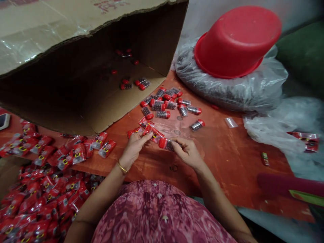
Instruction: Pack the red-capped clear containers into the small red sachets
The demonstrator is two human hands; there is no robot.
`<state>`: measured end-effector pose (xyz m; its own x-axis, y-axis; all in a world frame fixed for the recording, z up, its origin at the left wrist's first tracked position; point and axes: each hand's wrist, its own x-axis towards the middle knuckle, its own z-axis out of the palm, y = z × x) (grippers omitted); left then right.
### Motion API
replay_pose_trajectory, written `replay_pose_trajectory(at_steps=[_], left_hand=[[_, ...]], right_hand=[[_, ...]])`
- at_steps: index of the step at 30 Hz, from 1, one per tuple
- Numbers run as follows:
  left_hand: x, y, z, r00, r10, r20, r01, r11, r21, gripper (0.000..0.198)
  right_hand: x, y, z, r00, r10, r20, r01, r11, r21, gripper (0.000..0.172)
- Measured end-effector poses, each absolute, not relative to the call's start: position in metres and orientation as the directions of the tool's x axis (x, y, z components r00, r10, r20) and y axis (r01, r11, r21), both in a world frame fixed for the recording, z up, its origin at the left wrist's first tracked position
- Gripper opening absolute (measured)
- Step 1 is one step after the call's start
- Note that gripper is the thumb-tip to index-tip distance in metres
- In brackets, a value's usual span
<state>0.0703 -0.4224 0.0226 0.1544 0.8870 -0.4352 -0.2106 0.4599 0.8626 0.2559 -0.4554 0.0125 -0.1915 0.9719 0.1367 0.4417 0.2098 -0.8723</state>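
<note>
at table centre, just in front of the torso: right hand [187, 152] pinches a small clear vial [165, 144] by its barrel, red cap pointing at the left hand [133, 148]. left hand's fingertips are closed on a red printed sachet [152, 131], whose edge sits right at the vial's cap end. both are held just above the table [227, 148].

handling, my read: the vial looks light, rigid plastic, smooth and round, so it rolls and slips. hold it across the barrel, not by the cap. the sachet is thin film, floppy. pinch it near the edge, thumb and forefinger.

loose vials [167, 103] lie beyond the hands, by the mouth of the tipped cardboard box [101, 84]. heap of sachets [45, 189] at left. red basin [238, 40] sits upside down on a plastic bag [227, 87], upper right.
</note>
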Motion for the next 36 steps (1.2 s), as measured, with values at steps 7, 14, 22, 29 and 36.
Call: replay_pose_trajectory(at_steps=[7, 14, 22, 29, 36], left_hand=[[0.067, -0.419, 0.02, 0.206, 0.905, -0.373, -0.133, 0.403, 0.905, 0.03], [0.081, -0.422, 0.017, 0.166, 0.92, -0.354, -0.237, 0.386, 0.892, 0.02], [0.097, -0.431, 0.007, 0.15, 0.87, -0.47, -0.369, 0.49, 0.79, 0.031], [0.092, -0.431, -0.001, 0.093, 0.92, -0.381, -0.382, 0.386, 0.84, 0.029], [0.091, -0.43, 0.0, 0.105, 0.92, -0.377, -0.471, 0.38, 0.796, 0.025]], right_hand=[[0.252, -0.457, 0.01, -0.193, 0.964, 0.18, 0.452, 0.25, -0.856, 0.025], [0.246, -0.459, 0.002, -0.138, 0.986, 0.091, 0.362, 0.136, -0.922, 0.029], [0.22, -0.458, -0.012, 0.11, 0.993, -0.05, 0.154, -0.067, -0.986, 0.037], [0.205, -0.455, -0.015, 0.006, 0.993, -0.12, 0.025, -0.12, -0.992, 0.04], [0.221, -0.463, -0.012, -0.061, 0.989, -0.136, -0.088, -0.141, -0.986, 0.033]])
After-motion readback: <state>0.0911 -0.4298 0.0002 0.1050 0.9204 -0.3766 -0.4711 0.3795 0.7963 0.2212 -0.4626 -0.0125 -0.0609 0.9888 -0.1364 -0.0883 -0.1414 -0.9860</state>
